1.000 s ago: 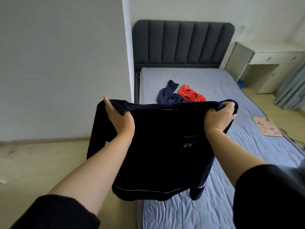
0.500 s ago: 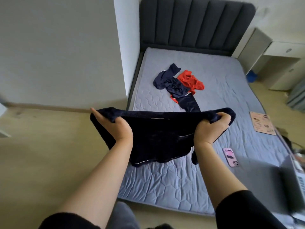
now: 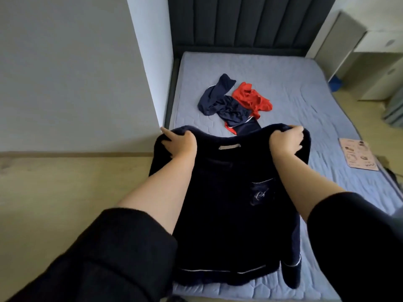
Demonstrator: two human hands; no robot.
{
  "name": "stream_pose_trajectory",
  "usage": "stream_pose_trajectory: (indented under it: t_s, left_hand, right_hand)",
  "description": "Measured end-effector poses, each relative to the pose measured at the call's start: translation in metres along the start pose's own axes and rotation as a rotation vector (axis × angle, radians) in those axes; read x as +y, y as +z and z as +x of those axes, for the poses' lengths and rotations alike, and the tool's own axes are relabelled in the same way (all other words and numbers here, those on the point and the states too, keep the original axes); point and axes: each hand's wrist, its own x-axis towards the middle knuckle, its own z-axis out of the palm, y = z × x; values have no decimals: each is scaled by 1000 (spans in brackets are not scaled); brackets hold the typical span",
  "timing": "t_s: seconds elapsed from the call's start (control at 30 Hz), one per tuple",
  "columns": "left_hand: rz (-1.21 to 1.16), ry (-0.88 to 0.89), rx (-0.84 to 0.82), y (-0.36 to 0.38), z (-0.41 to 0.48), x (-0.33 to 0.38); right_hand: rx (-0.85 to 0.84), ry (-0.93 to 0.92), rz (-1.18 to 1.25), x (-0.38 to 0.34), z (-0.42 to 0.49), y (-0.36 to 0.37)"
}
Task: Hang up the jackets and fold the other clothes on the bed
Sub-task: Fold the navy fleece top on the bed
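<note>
Navy fleece, thick and soft-looking, makes up the top (image 3: pixel 229 203) that both hands hold up by its shoulders over the foot of the bed (image 3: pixel 305 88). The left hand (image 3: pixel 182 144) grips one shoulder and the right hand (image 3: pixel 285 142) the other. Their fingers (image 3: pixel 297 130) are curled round bunched cloth, and the hands are well apart, so the body hangs flat and square between them. That spread, I judge, is meant either to lay the top down smooth for folding or to check whether it is a jacket for hanging. Its lower part seems to rest on the mattress by the bed's near edge, though the contact is hard to make out.

The inside of the neck faces the person, with a pale label (image 3: pixel 230 146) below the collar. A chest pocket (image 3: pixel 261 192) edged in thin white piping carries pale stitched lettering. A similar white line runs along the hem (image 3: pixel 218 270). One sleeve (image 3: pixel 292 276) dangles at the lower right.

Farther up the bed lies a crumpled heap of navy clothes (image 3: pixel 224 103) touching a red garment (image 3: pixel 253 99), neither folded yet. A printed sheet (image 3: pixel 359 156) lies at the bed's right edge.
</note>
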Motion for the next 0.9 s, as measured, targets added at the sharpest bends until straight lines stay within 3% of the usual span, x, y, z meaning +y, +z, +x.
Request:
stream_pose_trajectory:
  t_s: [0.07,0.17,0.23,0.43,0.6,0.7,0.8,0.9]
  left_hand:
    - [71,-20,-142,25,40,6]
    - [215,307,-376,53,77,-13]
    - [274,410,-462,63,87,-43]
    - [484,306,-494,67,93,-189]
    - [695,191,-480,78,76,-304]
    - [962,128,-553,93,58,-376]
    - [1210,199,-680,116,55,-440]
    - [1401,405,-752,147,76,-491]
  right_hand:
    - [-111,64,56,-2,24,34]
    - [-192,7,127,8,38,81]
    - [-252,31,93,30,35,108]
    - [-514,108,-148,174,-1,150]
    - [-718,52,-392,294,-4,151]
    - [-872,57,-539,362,-5,149]
    - [-983,-2,-626,425,0,160]
    - [-985,-94,-716,487,8,183]
